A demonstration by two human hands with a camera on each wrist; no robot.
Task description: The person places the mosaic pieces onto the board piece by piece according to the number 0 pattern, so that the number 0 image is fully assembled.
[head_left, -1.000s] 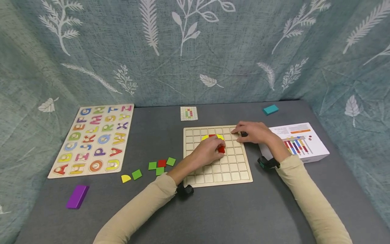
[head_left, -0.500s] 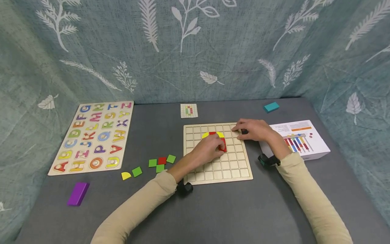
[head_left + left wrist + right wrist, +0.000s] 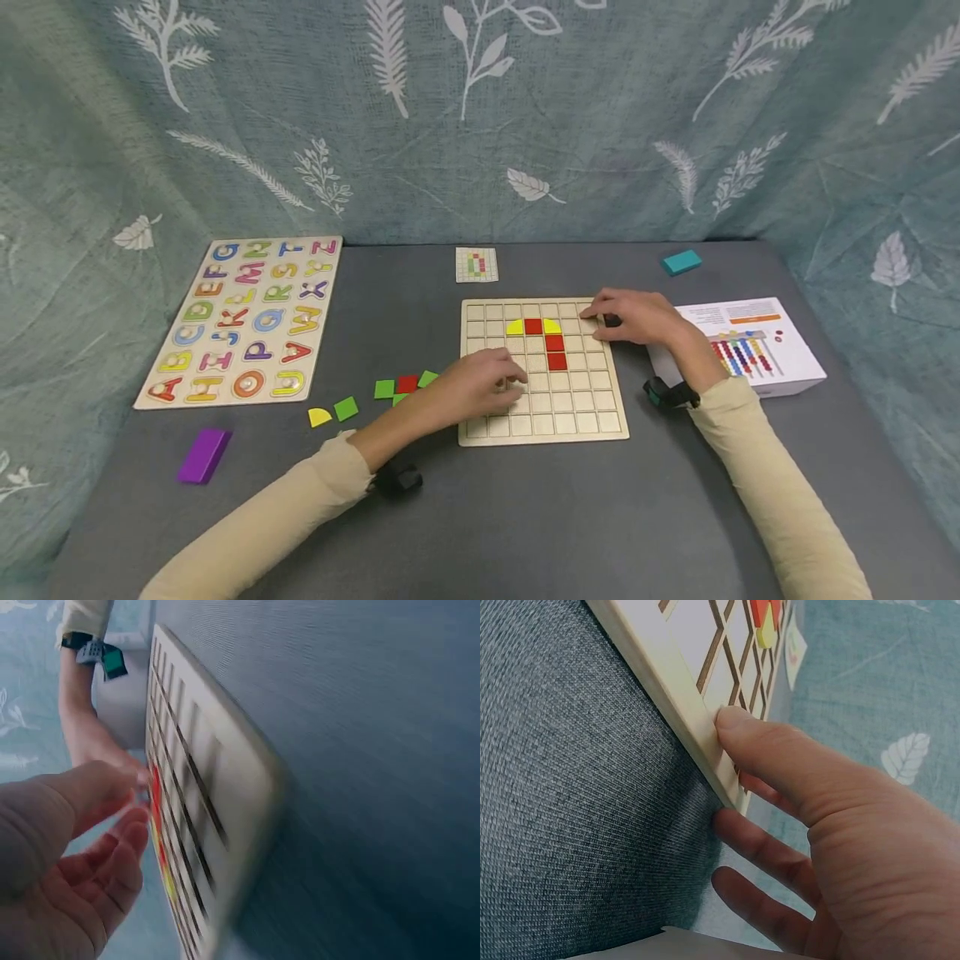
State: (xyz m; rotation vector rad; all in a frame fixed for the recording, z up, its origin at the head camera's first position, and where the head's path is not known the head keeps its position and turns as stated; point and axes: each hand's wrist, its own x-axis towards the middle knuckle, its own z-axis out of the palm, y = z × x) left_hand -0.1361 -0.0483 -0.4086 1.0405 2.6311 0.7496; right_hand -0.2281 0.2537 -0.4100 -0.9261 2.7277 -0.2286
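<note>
A wooden grid board [image 3: 564, 423] lies on the table. Several flat tiles sit in its cells: a red square tile [image 3: 557, 362], two more red ones and two yellow quarter-round tiles, one of them this yellow tile [image 3: 514, 327]. My left hand [image 3: 480, 385] hovers over the board's left part, fingers loosely bent, and nothing shows between thumb and fingertips in the left wrist view. At the board's upper right corner rests my right hand [image 3: 633, 318]; its thumb [image 3: 739, 724] touches the rim, while the index finger is partly hidden in the right wrist view.
Left of the board lie loose green tiles [image 3: 347, 408], a red tile [image 3: 407, 383] and a yellow tile [image 3: 318, 417]. A pattern card [image 3: 476, 265] lies behind. Around stand an alphabet board [image 3: 240, 325], a purple block [image 3: 204, 456], a teal block [image 3: 681, 262] and a white box [image 3: 787, 358].
The left hand has let go of the red tile in its cell and moved left and slightly toward the front. My right hand keeps its place at the board's corner.
</note>
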